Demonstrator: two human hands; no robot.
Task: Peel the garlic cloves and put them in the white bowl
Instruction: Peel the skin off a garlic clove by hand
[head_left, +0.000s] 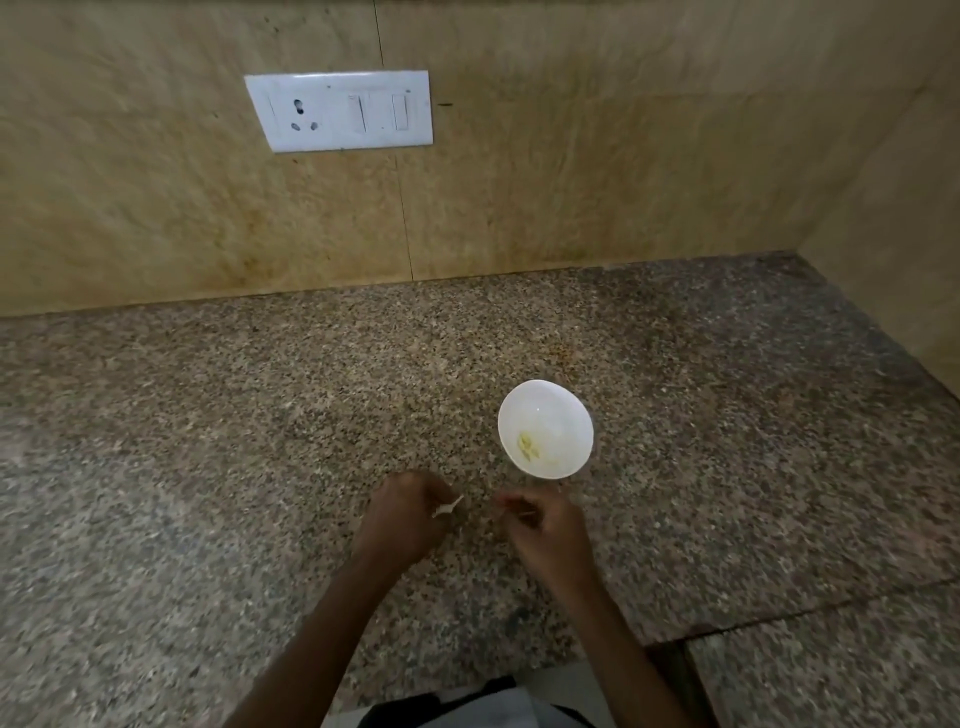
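Left hand (410, 514) pinches papery skin (448, 508); right hand (540, 527)'s hold is blurred. Drop any bared clove into white bowl (550, 396) at one o'clock.

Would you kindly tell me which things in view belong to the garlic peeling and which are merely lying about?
Job: white bowl; peeled cloves in it; pale garlic piece pinched by the left hand; right hand, blurred, its hold unclear.
Merely there: socket and switch plate; tiled wall; granite counter.
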